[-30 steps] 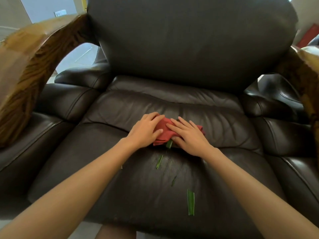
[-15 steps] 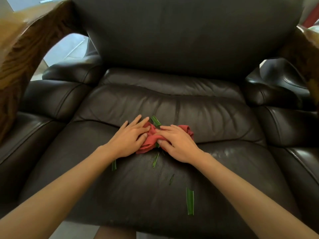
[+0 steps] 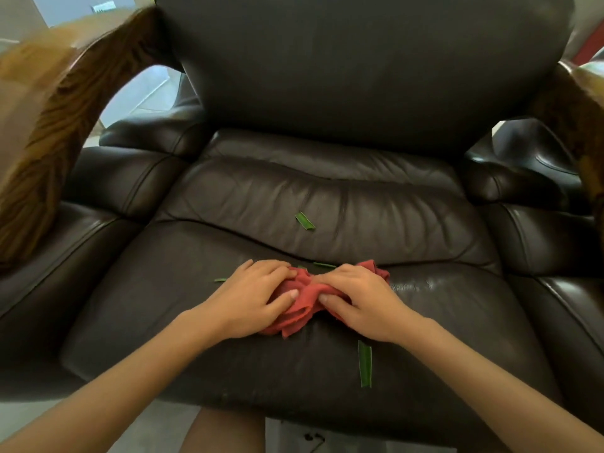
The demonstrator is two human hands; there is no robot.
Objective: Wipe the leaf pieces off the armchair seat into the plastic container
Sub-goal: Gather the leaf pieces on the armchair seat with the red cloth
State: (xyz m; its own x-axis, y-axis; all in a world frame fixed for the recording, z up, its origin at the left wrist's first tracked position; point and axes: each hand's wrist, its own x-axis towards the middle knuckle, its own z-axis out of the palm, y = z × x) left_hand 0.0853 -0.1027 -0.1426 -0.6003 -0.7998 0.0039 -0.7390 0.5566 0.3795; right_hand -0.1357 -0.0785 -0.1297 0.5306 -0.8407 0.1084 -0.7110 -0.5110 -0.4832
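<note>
A bunched red cloth [image 3: 302,302] lies on the dark leather armchair seat [image 3: 163,305]. My left hand [image 3: 251,297] and my right hand [image 3: 359,302] both press down on it, fingers curled over the folds. A long green leaf strip [image 3: 365,363] lies near the seat's front edge, below my right hand. A short leaf piece [image 3: 305,221] rests on the rear cushion roll. Thin slivers show beside my left hand [image 3: 220,279] and just behind the cloth [image 3: 324,264]. No plastic container is in view.
Padded leather armrests [image 3: 108,191] flank the seat, topped by curved wooden arms [image 3: 49,125]. The tall backrest [image 3: 359,60] rises behind. Pale floor [image 3: 157,429] shows below the front edge, with my knee [image 3: 225,433] there.
Both hands have dragged the cloth forward toward the front edge. A leaf piece is left uncovered on the rear cushion roll, and slivers that lay in front of the cloth are now under it.
</note>
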